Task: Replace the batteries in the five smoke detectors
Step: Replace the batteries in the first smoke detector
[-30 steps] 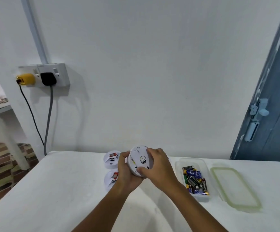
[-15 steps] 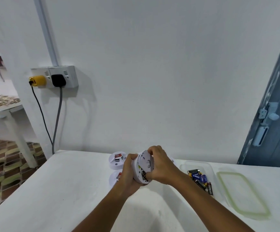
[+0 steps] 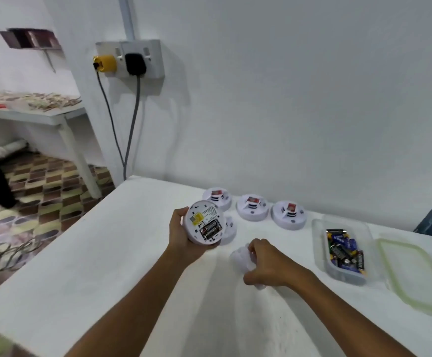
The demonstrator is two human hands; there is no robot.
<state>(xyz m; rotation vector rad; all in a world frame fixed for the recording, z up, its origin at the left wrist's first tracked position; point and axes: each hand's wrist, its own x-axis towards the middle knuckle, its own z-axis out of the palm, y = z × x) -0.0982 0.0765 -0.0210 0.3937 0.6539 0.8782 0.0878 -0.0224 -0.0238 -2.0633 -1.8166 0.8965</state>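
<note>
My left hand point(image 3: 184, 237) grips a white round smoke detector point(image 3: 204, 225) held above the table, its back turned up with two black batteries showing in the open compartment. My right hand point(image 3: 267, 262) holds the detector's white back cover point(image 3: 240, 256) down at the table surface. Three more detectors point(image 3: 252, 207) stand in a row near the wall, and a further one point(image 3: 229, 230) lies partly hidden behind the held detector. A clear plastic box point(image 3: 320, 253) with several batteries sits to the right.
The box's green-rimmed lid point(image 3: 416, 274) lies at the far right of the white table point(image 3: 106, 253). A wall socket point(image 3: 129, 57) with a yellow and a black plug hangs above the table's back left corner, cables dropping down. The table's left edge drops to a tiled floor.
The back cover has come off the detector; my right hand carried it down to the table while my left hand keeps the detector, batteries now exposed. The view tilted down.
</note>
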